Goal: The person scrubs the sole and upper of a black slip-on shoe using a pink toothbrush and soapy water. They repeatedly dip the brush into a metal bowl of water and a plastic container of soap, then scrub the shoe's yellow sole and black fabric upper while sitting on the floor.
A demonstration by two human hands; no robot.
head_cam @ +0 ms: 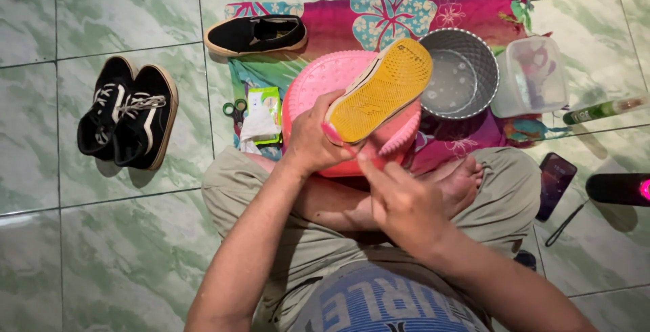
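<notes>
Patterned cloth (379,17) on tiled floor. Pink basin (318,85), partly behind shoe. Grey bowl (460,71), right. Black pair of shoes (128,115), far left. Shoe (379,91): yellow sole up, long axis toe upper-right. Left hand (311,139) grips heel; right hand (399,200) fingers pinch pink brush (399,135).

A pair of black lace-up shoes (128,116) is lying on the green tiled floor (122,7), well off to the left of the grip. A single black slip-on shoe (257,34) is resting up and left of it, at the edge of a bright flowered cloth (467,3). Scissors (234,110) and a small green packet (265,112) are sitting just left of the grip. A grey basin (460,71) is standing just right of it, with a clear plastic tub (531,76) beside that. Farther right, a green bottle (602,110) is lying flat, and a dark phone (555,184) is lying below it.
</notes>
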